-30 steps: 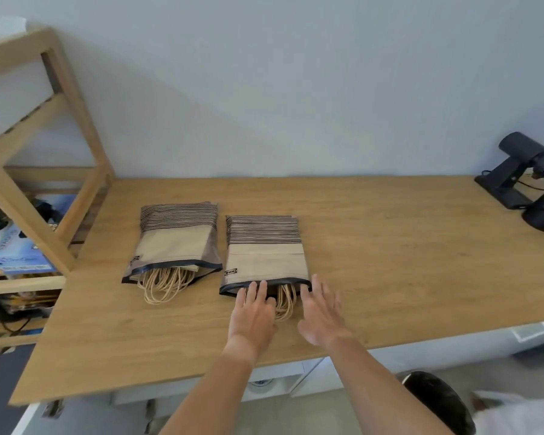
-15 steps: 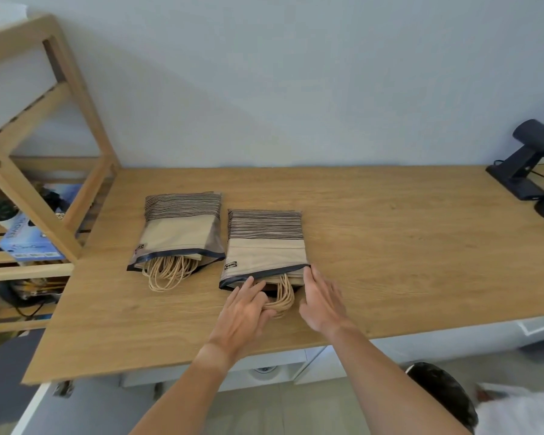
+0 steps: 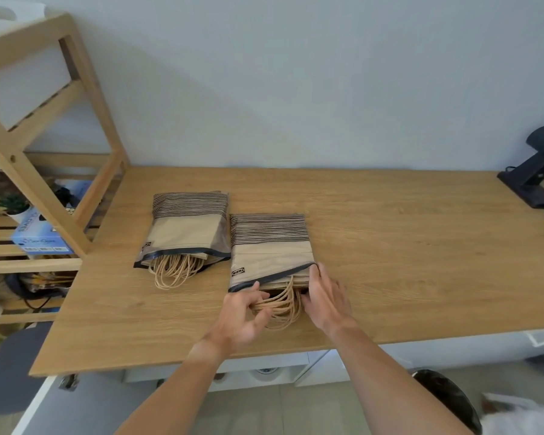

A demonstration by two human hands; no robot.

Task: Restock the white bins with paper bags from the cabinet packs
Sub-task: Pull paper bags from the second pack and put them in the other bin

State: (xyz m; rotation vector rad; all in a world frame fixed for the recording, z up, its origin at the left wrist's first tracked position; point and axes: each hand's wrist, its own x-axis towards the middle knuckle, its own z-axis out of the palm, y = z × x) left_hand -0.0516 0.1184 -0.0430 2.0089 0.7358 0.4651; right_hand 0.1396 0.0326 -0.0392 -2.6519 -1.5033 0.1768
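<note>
Two packs of brown paper bags with black stripes lie flat on the wooden table point(image 3: 390, 262). The left pack point(image 3: 186, 230) has its twine handles spilling toward me. At the open mouth of the right pack point(image 3: 270, 246), my left hand point(image 3: 242, 318) grips the twine handles point(image 3: 283, 304) of the bags inside. My right hand point(image 3: 325, 296) pinches the pack's dark-edged plastic opening at its right corner. No white bin is in view.
A wooden shelf unit point(image 3: 44, 152) stands at the left with a blue box point(image 3: 41, 233) and a small plant point(image 3: 13, 204). A black device on a stand point(image 3: 537, 174) sits at the table's far right. A dark round bin point(image 3: 449, 400) is on the floor, lower right.
My left hand has curled from flat on the pack's mouth to gripping the twine handles. My right hand has shifted onto the opening's right corner, which is lifted a little.
</note>
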